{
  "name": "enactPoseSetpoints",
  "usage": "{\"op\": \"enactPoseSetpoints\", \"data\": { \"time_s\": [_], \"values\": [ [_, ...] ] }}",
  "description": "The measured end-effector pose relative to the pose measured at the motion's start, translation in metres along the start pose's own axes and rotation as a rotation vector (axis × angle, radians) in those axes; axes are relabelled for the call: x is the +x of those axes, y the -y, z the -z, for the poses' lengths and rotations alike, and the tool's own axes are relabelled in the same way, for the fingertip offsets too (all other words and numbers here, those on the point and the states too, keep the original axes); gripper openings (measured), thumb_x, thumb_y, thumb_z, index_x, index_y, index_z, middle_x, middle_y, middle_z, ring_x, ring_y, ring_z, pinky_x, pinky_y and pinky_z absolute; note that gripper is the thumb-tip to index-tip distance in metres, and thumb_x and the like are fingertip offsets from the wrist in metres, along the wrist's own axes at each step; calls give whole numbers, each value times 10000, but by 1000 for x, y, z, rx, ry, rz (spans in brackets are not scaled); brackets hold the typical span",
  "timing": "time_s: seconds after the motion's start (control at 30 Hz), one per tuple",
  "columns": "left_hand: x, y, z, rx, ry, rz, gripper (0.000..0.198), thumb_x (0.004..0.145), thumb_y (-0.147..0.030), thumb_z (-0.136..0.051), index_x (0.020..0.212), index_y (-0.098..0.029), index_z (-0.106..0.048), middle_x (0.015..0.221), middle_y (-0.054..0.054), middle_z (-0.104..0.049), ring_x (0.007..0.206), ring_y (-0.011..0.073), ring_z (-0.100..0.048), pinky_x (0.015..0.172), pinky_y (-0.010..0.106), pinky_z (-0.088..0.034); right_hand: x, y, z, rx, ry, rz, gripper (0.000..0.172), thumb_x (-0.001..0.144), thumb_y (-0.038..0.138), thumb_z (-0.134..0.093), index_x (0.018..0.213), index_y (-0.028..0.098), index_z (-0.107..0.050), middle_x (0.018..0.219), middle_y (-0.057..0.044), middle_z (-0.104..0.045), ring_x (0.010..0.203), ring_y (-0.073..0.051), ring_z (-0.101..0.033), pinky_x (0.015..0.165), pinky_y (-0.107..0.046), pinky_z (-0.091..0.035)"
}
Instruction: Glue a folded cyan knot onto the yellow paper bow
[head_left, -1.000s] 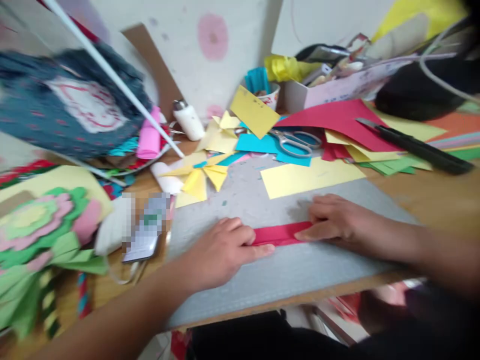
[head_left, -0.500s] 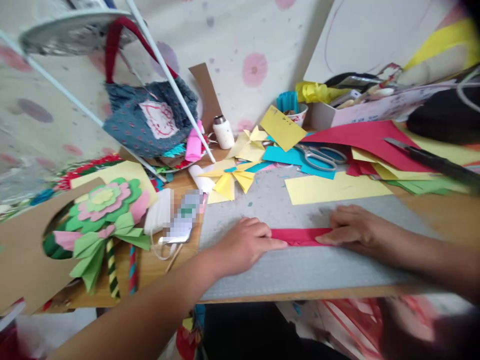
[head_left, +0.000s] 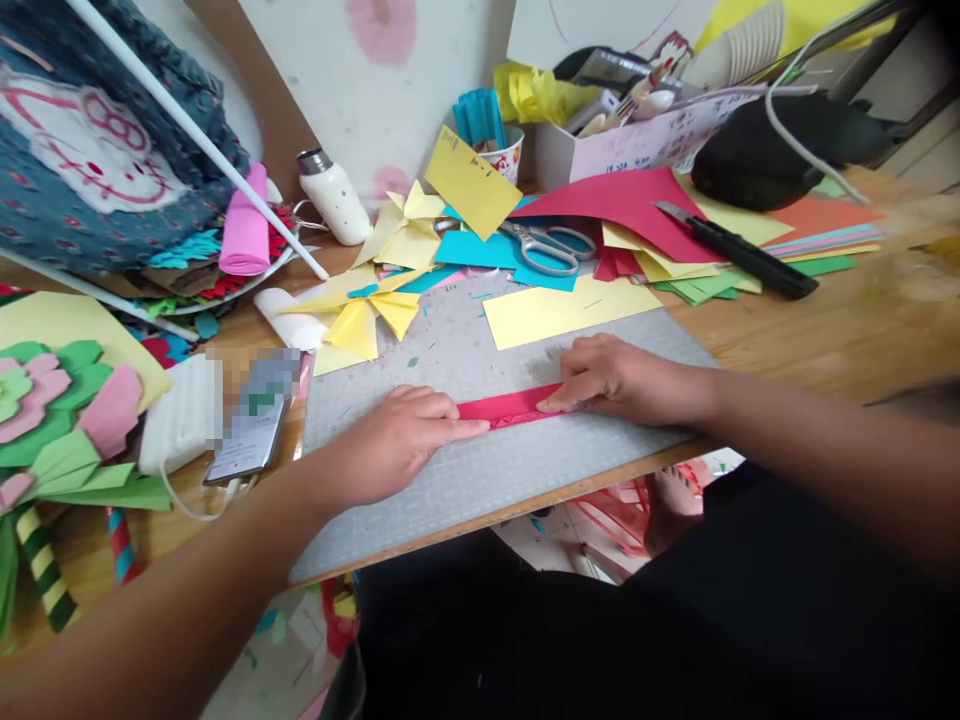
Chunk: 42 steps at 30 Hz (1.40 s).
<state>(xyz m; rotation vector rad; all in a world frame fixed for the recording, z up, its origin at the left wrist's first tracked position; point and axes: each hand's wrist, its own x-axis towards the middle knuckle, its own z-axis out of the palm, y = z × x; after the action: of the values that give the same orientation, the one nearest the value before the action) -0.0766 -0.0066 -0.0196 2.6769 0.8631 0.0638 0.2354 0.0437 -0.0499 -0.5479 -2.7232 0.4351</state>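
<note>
A narrow folded strip of red paper [head_left: 511, 406] lies across the grey cutting mat [head_left: 420, 510]. My left hand [head_left: 401, 440] presses on its left end, fingers curled and the index finger along the lower edge. At the other end, my right hand [head_left: 607, 378] pinches the strip, thumb pointing inward. Both ends of the strip are hidden under the fingers. Just beyond lies a flat pale yellow paper strip [head_left: 562, 312]. Folded yellow paper bows [head_left: 367, 312] rest at the mat's far left corner.
Scissors [head_left: 551, 250] and a black utility knife [head_left: 739, 255] lie among coloured paper sheets [head_left: 637, 215] at the back. A white bottle [head_left: 335, 200] stands near a denim bag [head_left: 187, 130]. On the left are a phone [head_left: 251, 425], a white charger [head_left: 180, 420] and paper flowers [head_left: 45, 400].
The view has turned to the right, so everything appears shifted left and tilted. Both hands keep nearly the same hold on the red paper strip.
</note>
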Motion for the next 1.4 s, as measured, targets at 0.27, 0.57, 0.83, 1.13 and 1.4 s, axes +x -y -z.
{"op": "enactPoseSetpoints", "data": {
  "time_s": [0.27, 0.57, 0.83, 1.13, 1.4],
  "values": [
    [-1, 1, 1, 31, -14, -43, 477, 943, -80, -335, 1309, -320, -523, 927, 23, -596, 856, 158, -488, 795, 322, -388, 1, -1, 1, -25, 39, -10, 248, 938, 246, -519, 1085, 328, -701, 749, -10, -577, 725, -132, -471, 748, -304, -324],
    [-8, -7, -9, 154, -175, -36, 435, 901, -46, -400, 1288, -186, -544, 968, 63, -641, 862, 181, -525, 789, 324, -455, 1, 27, 22, -302, 157, -37, 332, 957, 170, -415, 1142, 290, -663, 799, -44, -586, 717, -157, -477, 724, -331, -303],
    [-2, -13, -8, 118, -188, -4, 458, 822, 2, -402, 1193, -165, -613, 907, 67, -629, 824, 186, -541, 739, 336, -479, 14, 49, 4, -310, 147, -94, 319, 975, 182, -353, 1068, 170, -658, 926, -95, -597, 797, -186, -505, 697, -309, -377],
    [-3, -11, -9, 220, -207, -80, 379, 872, -22, -411, 1171, -144, -608, 945, 79, -657, 842, 201, -515, 748, 351, -448, 13, 40, -4, -236, 108, -81, 324, 984, 196, -347, 1068, 174, -659, 938, -84, -588, 831, -186, -486, 710, -303, -391],
    [-14, -26, -5, 491, -133, -26, 407, 912, -55, -379, 1251, -175, -569, 1076, 90, -672, 940, 272, -519, 747, 418, -387, 12, 42, -2, -254, 124, -58, 330, 982, 182, -340, 1122, 170, -639, 953, -88, -575, 827, -197, -454, 717, -316, -379]
  ]
}}
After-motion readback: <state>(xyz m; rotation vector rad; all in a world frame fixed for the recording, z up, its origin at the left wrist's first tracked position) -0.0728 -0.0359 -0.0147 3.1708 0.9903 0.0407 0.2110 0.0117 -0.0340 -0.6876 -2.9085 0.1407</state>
